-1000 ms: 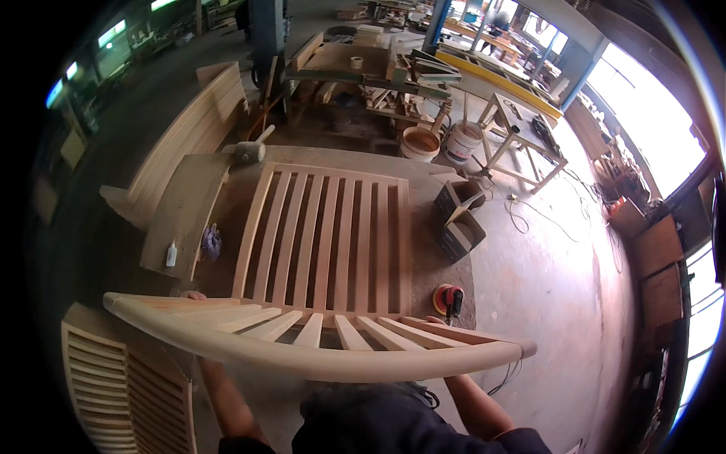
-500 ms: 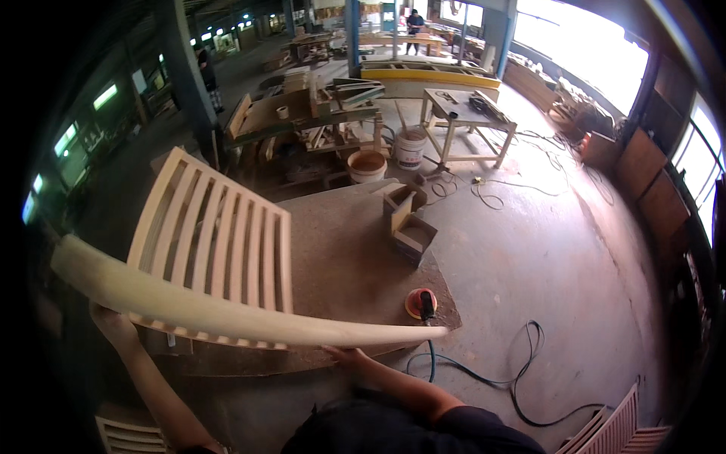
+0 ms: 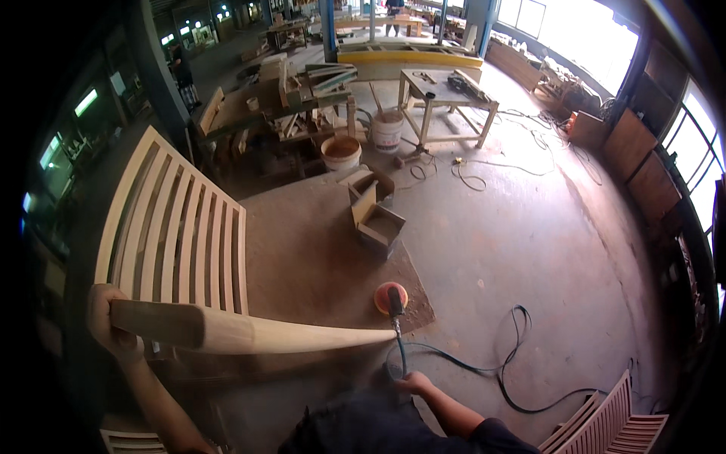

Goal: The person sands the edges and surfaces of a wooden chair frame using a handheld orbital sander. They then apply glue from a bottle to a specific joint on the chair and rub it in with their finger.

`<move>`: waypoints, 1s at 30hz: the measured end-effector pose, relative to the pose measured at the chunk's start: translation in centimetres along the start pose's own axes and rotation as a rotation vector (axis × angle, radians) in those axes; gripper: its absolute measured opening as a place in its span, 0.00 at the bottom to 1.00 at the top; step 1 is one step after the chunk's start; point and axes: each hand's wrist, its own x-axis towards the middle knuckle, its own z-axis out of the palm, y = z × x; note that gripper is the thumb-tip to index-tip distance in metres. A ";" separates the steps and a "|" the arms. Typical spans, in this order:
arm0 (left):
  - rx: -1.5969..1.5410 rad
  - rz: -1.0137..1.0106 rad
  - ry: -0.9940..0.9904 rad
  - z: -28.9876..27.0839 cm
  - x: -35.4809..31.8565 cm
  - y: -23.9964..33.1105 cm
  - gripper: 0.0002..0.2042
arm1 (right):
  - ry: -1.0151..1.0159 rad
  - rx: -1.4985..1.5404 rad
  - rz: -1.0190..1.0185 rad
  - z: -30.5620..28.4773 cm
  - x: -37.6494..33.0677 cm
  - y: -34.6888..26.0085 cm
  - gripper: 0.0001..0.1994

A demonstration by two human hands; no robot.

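Observation:
A pale slatted wooden panel [image 3: 185, 227] with a thick curved rail [image 3: 272, 335] along its near side stands tilted over the left of a dusty brown board. My left hand [image 3: 113, 321] is closed round the rail's left end. The rail tapers rightward to a tip near a round red sander [image 3: 392, 300], which rests on the board [image 3: 302, 219]. From the sander a green-blue hose [image 3: 446, 356] runs down onto the floor. My right hand [image 3: 412, 384] is low beside the hose's loop, off the rail; its fingers are partly hidden, and whether they hold the hose cannot be told.
Open boxes [image 3: 378, 219] sit at the board's far right. Behind them are two buckets [image 3: 341, 153], a small table [image 3: 446, 87] and a cluttered bench [image 3: 280, 106]. More slatted pieces [image 3: 605, 424] stand at lower right. Cords [image 3: 529, 151] lie on the floor.
The rail has turned, so its broad left end now faces me. My right hand has left the rail's underside and moved right and down toward the hose. The view has shifted right.

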 end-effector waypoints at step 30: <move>0.115 0.322 -0.276 8.5 3.5 8.4 0.41 | 0.216 1.330 0.508 -0.3 -8.6 14.8 0.48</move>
